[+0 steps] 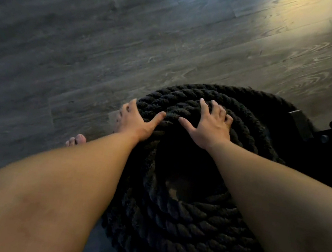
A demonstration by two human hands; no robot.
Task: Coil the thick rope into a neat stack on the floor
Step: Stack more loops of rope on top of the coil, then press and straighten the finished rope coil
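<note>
Head view: left hand (pixel 135 121) holds, right hand (pixel 209 129) presses rope (pixel 179 223) (coiled, black).

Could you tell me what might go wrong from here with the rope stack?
1. The left hand and right hand both bear on the far side of the rope coil. Pushed unevenly, upper turns might slide off and spoil the stack.
2. Bare toes sit close beside the coil, so a slipping turn could land on them.
3. The black metal frame stands hard by the coil and might snag turns.
</note>
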